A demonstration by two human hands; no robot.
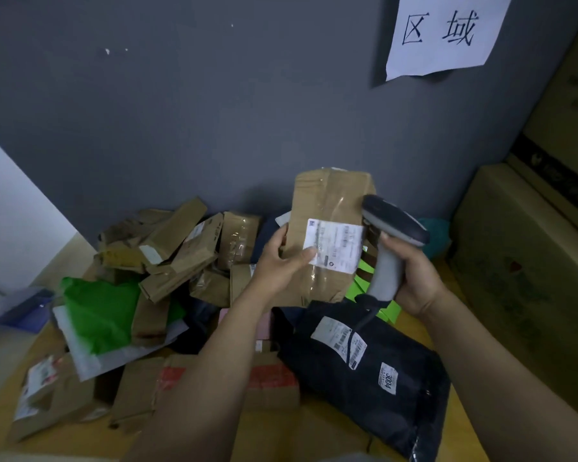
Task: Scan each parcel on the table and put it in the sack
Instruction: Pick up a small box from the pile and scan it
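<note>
A grey wall (pixel 214 111) fills the upper half of the view, with a paper sign (pixel 447 31) at 1 o'clock. Large cartons (pixel 521 261) stand stacked at 3 o'clock. The wooden desk (pixel 281 438) spans the lower half, and by what lies on it the job looks to be far from finished. A loose pile of parcels (pixel 181 248), mostly brown card, sprawls from 9 to 7 o'clock. A green bag (pixel 104 311) sits among them and a dark mailer (pixel 374 388) lies at 5 o'clock. No sack is in view, so how many parcels have gone in cannot be told.

One brown parcel (pixel 327 201) is lifted clear of the desk just right of centre, upright and facing the camera. The scanner (pixel 391 228) is at its 3 o'clock, its head close beside the parcel's right edge; whether they touch cannot be told.

The right hand (pixel 414 281) is wrapped around the scanner's grip. The left hand (pixel 277 261) holds the brown parcel by its left edge, at the parcel's 8 o'clock, fingers behind it. Its thumb lies on the near corner of the white label (pixel 339 245). This looks like the scanning step, with bagging yet to come.
</note>
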